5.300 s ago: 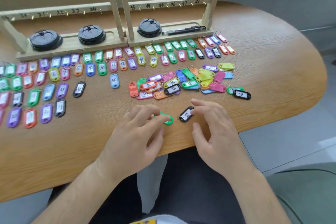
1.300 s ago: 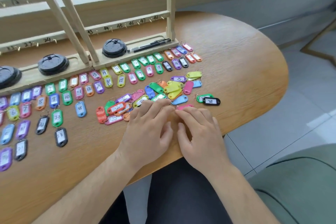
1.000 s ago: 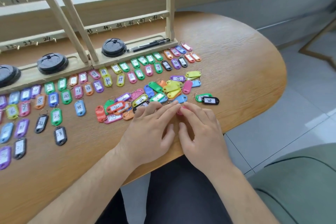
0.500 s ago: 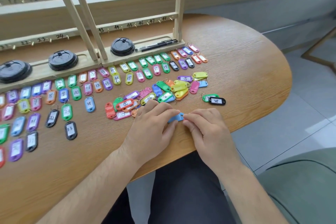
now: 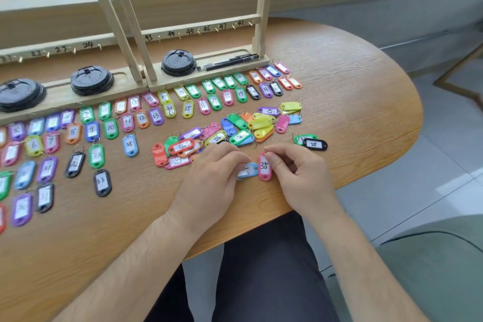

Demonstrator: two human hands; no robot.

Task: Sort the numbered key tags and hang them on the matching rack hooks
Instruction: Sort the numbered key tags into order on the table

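Near the table's front edge my left hand (image 5: 217, 172) pinches a light blue key tag (image 5: 248, 170) that lies flat. Beside it my right hand (image 5: 295, 170) pinches the top of a pink tag marked 35 (image 5: 264, 168). Just behind my hands lies a loose pile of mixed coloured tags (image 5: 235, 133). Sorted tags lie in numbered rows (image 5: 109, 123) to the left and along the rack's foot. The wooden rack (image 5: 203, 31) with numbered hooks stands at the back; the hooks in view carry no tags.
Black cup lids (image 5: 179, 62) sit in the rack's base, and a black pen (image 5: 227, 61) lies beside them. A green tag and a black tag (image 5: 315, 144) lie apart at the right. The table's curved edge (image 5: 379, 172) runs close to my right hand.
My hands pulled a blue and a pink tag out of the pile toward the front edge. The pink one now lies face up showing 35, held by my right hand.
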